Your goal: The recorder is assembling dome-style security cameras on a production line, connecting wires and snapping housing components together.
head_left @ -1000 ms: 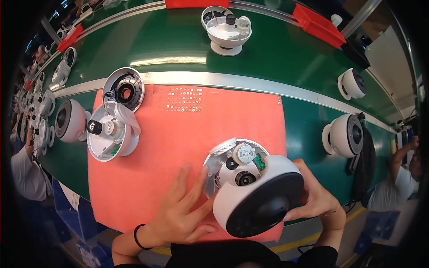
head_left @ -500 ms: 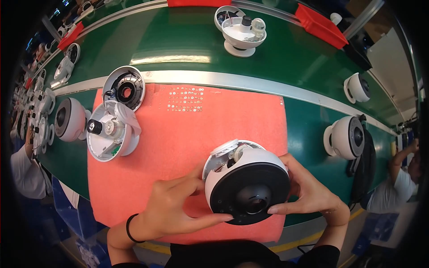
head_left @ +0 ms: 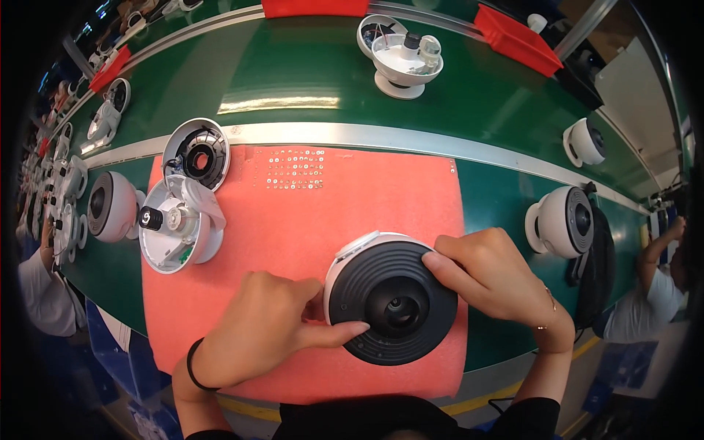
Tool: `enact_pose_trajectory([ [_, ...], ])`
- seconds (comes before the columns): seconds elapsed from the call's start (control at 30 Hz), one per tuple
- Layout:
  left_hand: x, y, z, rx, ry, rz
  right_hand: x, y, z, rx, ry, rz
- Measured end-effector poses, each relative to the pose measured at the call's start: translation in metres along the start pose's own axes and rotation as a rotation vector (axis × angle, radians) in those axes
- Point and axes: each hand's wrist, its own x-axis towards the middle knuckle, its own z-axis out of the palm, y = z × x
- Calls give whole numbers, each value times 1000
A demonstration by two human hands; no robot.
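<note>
A round white camera [head_left: 359,293] with a ridged black front and a central lens faces up toward me over the pink foam mat [head_left: 257,235]. On its left side my left hand [head_left: 271,323] grips the shell, thumb lying on the black face. My right hand [head_left: 491,275] holds the upper right rim, its thumb on the face's edge and its other fingers behind. At the mat's left lies an opened camera body [head_left: 176,227] with a black lens barrel and clear parts inside. Its detached white-rimmed cover [head_left: 196,155] rests just behind.
Small screws [head_left: 295,170] sit in rows on the mat's far part. Assembled cameras stand left [head_left: 114,205] and right [head_left: 561,220] of the mat. Past the metal rail [head_left: 352,136] another opened camera [head_left: 407,62] stands on the green bench, with red bins [head_left: 517,40] behind. People sit at both sides.
The camera has tipped back so its black face turns upward, and its opening at the top is closed over. My right hand has moved up to the upper rim.
</note>
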Motion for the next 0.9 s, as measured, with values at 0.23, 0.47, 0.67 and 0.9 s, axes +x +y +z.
enact_pose_trajectory([
  [0.23,1,4,-3,23,-31,-8,0,4,5,-142,21,-54],
  [0.47,2,4,-3,45,-18,-34,5,15,18,-176,271,-193],
  [0.67,4,8,-6,9,-62,-30,-1,11,14,-214,168,-140],
  [0.9,6,6,-7,42,-45,-11,-3,-26,9,-162,383,-429],
])
